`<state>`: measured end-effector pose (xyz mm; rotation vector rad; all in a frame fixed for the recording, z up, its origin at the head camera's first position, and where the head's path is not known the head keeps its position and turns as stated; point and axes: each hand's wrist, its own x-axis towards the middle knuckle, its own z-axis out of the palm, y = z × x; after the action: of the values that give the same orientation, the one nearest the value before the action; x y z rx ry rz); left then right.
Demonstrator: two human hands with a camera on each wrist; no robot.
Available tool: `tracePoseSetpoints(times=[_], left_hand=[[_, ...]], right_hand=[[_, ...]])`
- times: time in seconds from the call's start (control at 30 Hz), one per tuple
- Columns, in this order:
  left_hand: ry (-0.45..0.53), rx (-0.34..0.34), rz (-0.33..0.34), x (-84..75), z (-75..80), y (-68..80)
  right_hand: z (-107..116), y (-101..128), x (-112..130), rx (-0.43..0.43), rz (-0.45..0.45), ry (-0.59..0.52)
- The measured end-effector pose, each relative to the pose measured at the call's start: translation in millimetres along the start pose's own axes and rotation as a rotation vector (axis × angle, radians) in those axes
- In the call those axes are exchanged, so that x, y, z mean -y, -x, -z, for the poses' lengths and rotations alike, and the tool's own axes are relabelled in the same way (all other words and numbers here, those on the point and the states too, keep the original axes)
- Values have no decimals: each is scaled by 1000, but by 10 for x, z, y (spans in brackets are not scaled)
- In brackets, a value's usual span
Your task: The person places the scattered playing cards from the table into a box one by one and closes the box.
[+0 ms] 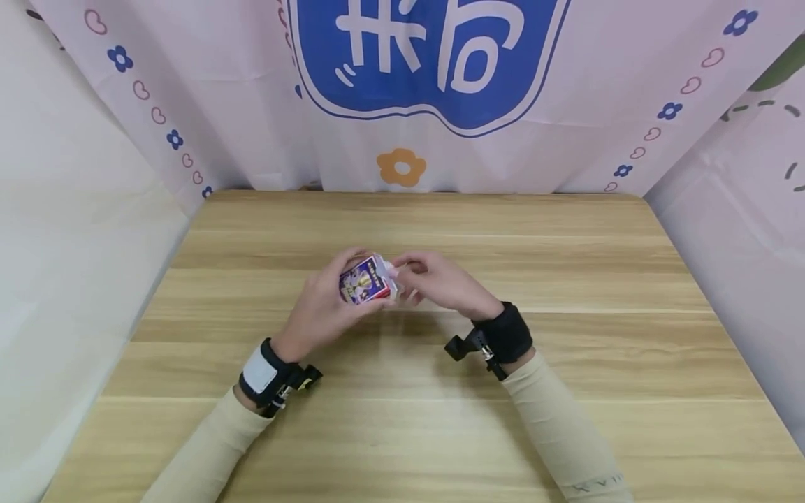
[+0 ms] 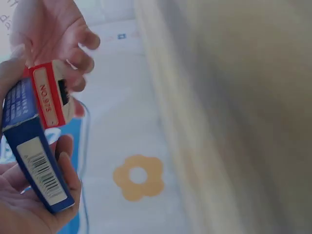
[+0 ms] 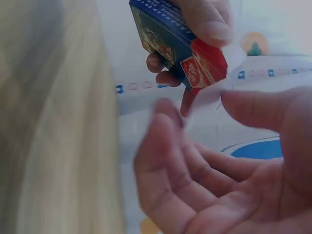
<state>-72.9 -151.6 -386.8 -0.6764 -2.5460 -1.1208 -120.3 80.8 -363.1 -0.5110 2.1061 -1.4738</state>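
My left hand [image 1: 321,307] grips a small blue card box [image 1: 363,281] with a red end, held a little above the wooden table [image 1: 566,279]. In the left wrist view the box [image 2: 34,146] shows a barcode side and a red end marked with a number. My right hand [image 1: 434,283] is at the box's right end. In the right wrist view its thumb and fingers [image 3: 165,126] are spread apart just under the red end of the box [image 3: 175,44]. A bit of clear film [image 3: 209,97] hangs between them. Whether the thumb touches the film is unclear.
Bare wood table top lies all around the hands. A pink curtain [image 1: 189,105] with a blue sign [image 1: 428,56] and an orange flower [image 1: 401,166] hangs behind the far edge. Pale cloth walls close in on the left and right.
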Motion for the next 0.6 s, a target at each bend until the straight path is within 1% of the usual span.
tracePoseSetpoints(times=[0.07,0.17,0.27,0.33,0.4,0.6], left_hand=[[23,-23,-19,-84,7,-80],[55,-69,-71,-212,6,-194],[69,-113,-114,-325,-5,-266],[68,-128,-134,-376,-16,-289],[52,-135,-148,-401,-32,-297],[-3,-165,-193,-406,-94,-306]], right_hand=[[69,62,69,-57,29,-19],[154,172,179,-149,74,-59],[199,277,272,-227,104,-73],[207,326,314,-255,118,-62],[201,355,339,-263,129,-43],[177,412,387,-225,175,15]])
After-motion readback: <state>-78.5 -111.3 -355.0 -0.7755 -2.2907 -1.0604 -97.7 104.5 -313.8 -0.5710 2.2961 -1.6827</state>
